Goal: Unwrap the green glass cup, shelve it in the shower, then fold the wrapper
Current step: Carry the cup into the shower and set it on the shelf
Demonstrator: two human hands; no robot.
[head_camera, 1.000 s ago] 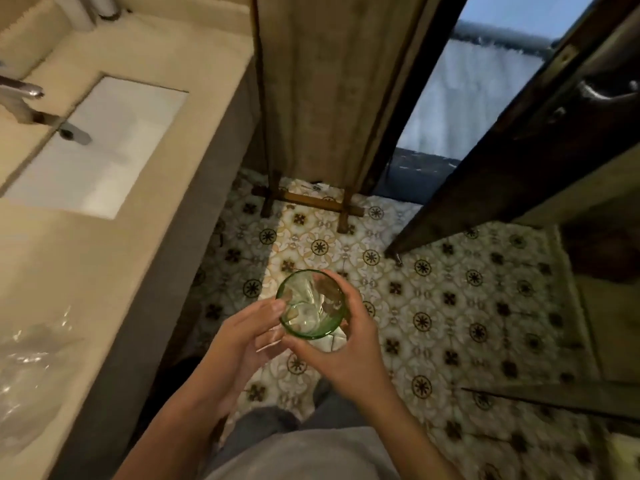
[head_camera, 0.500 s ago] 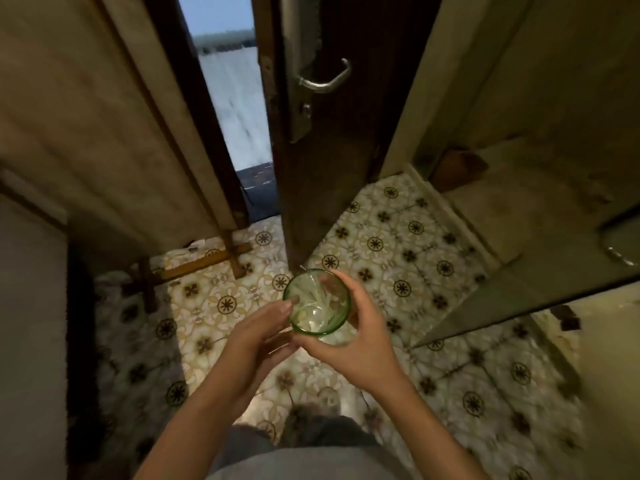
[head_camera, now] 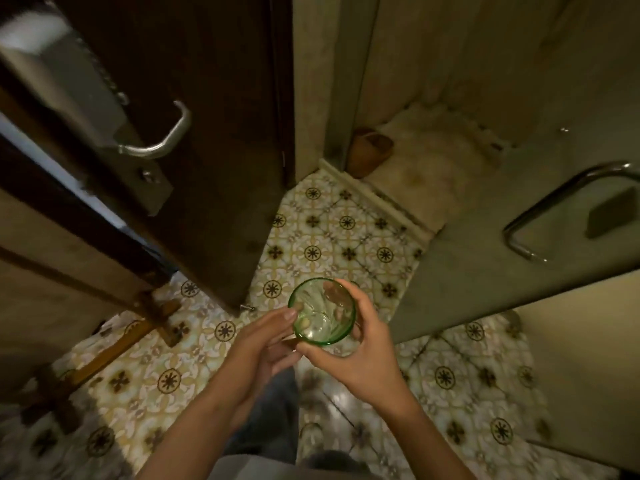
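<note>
Green glass cup [head_camera: 322,311] (unwrapped), right hand [head_camera: 363,355] grip curled around it, left hand [head_camera: 266,344] fingertips touching.

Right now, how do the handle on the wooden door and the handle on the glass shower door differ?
The wooden door handle is a curved lever fixed at one end to a metal plate, its free tip pointing up. The shower door handle is a bent tube forming a loop, partly cut off by the picture's edge. The lever sits on a dark opaque door; the loop sits on a see-through pane. Both look like shiny silver metal.
</note>
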